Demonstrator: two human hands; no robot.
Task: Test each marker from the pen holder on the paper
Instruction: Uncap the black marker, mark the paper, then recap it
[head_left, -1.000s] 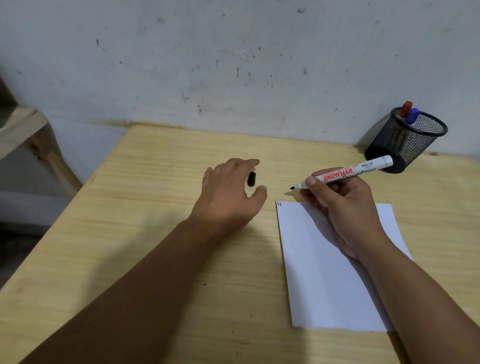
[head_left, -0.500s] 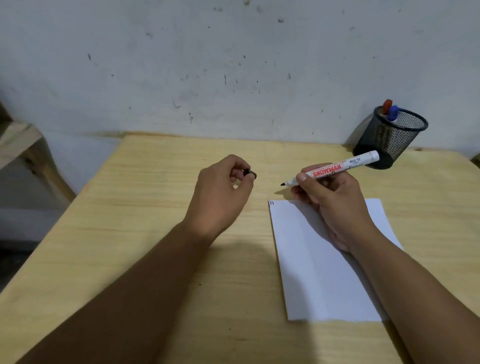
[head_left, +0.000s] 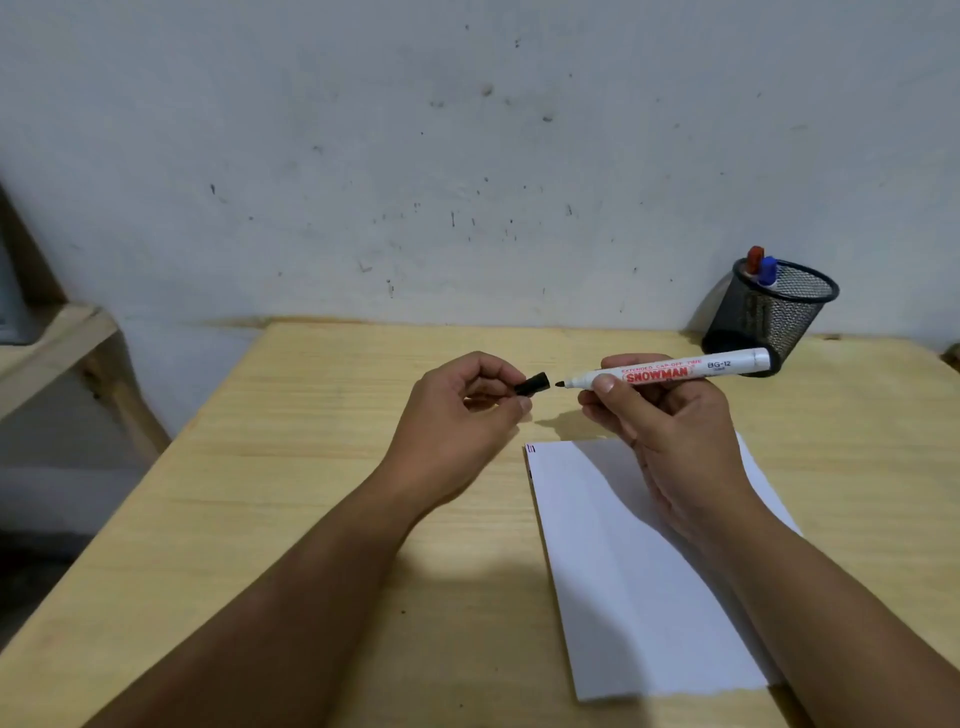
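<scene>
**Cap and tip lined up: black marker held mid-air above the paper**

R hand (head_left: 670, 415) holds the white marker (head_left: 675, 372) roughly level above the table (head_left: 311, 467), thumb on top of the barrel near the tip end, other fingers wrapped underneath. Bare black tip points left. L hand (head_left: 457, 415) pinches the black cap (head_left: 689, 385) — correction, the black cap (head_left: 533, 385) — between thumb & fingertips, open end facing the tip, a small gap between them; not touching yet.

Handling, as I judge it: marker looks light, stiff plastic w/ a smooth barrel, so a firm pinch close to the tip gives best control. Cap is small and easy to fumble; grip its closed end, keep the mouth clear. Tip is soft felt, shouldn't be jabbed off-axis against the cap rim.

Paper (head_left: 623, 571) lies flat at near right, partly under the R forearm; thin, prob slides if brushed. Small marks sit at its far-left corner. Mesh pen holder (head_left: 769, 317) stands far right by the wall w/ a red-capped marker (head_left: 754, 256) & a blue-capped marker (head_left: 768, 270) inside.
</scene>
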